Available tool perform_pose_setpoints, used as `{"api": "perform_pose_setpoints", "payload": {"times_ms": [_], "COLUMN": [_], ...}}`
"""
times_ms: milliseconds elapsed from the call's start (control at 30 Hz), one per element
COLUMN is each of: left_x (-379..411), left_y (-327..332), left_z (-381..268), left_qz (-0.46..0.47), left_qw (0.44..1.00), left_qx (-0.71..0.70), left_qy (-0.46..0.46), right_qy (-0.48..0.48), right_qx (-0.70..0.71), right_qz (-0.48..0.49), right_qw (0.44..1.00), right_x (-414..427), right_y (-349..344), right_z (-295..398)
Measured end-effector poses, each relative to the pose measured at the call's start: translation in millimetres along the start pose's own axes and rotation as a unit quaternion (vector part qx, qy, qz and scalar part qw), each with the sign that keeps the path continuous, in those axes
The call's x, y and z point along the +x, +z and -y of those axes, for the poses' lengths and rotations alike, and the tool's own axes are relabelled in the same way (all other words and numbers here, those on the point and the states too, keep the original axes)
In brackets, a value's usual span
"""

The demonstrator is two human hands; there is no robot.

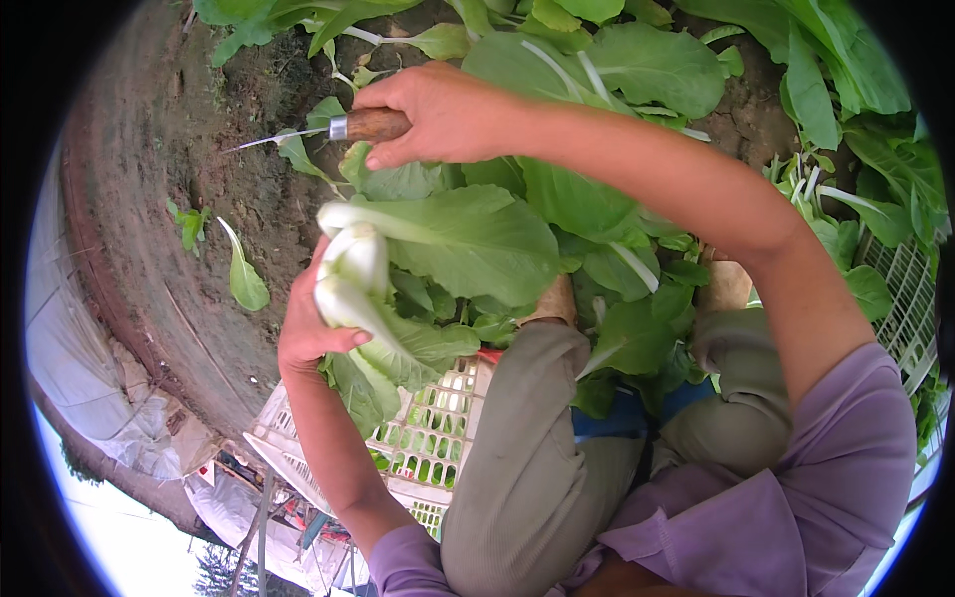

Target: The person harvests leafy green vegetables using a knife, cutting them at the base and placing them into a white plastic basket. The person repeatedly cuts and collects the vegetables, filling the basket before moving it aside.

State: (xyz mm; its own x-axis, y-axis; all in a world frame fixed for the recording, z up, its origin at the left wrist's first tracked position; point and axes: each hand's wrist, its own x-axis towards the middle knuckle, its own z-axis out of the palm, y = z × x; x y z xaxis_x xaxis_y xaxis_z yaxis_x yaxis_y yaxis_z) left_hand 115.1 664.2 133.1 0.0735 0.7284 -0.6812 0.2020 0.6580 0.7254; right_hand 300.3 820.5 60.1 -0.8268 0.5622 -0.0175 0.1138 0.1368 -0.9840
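My left hand [310,321] grips a head of leafy greens, probably bok choy, around its thick white stalks [351,261]. Its base is turned upward, and its broad green leaves [477,239] spread to the right and below. Above it, my right hand [440,112] is closed around the wooden handle of a knife [377,124]. The thin metal blade points left, over bare soil, apart from the held head. Part of the handle is hidden in the palm.
Below my left hand, a white plastic crate [425,425] contains greens. Another crate [906,298] stands at the far right. Leafy plants [649,67] cover the ground ahead, and a loose leaf [245,272] lies on the soil [149,172]. Plastic sheeting [89,358] borders the left side.
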Motion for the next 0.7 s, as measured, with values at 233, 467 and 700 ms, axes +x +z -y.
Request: {"api": "perform_pose_setpoints", "payload": {"times_ms": [233,467,700], "left_x": [-16.9,21.6,31.5], "left_y": [-24.5,4.7,16.8], "left_z": [29.4,30.0,15.8], "left_qz": [0.030,0.109,0.070], "left_qw": [0.928,0.885,0.933], "left_qx": [-0.319,-0.408,-0.334], "left_qy": [0.191,0.196,0.116], "right_qy": [0.083,0.121,0.162], "right_qx": [0.240,0.431,0.224], "right_qz": [0.118,0.144,0.020], "right_qw": [0.960,0.883,0.961], "right_x": [0.6,-10.3,-22.0], "right_y": [-4.5,13.4,-20.6], "right_z": [13.6,23.7,7.5]}}
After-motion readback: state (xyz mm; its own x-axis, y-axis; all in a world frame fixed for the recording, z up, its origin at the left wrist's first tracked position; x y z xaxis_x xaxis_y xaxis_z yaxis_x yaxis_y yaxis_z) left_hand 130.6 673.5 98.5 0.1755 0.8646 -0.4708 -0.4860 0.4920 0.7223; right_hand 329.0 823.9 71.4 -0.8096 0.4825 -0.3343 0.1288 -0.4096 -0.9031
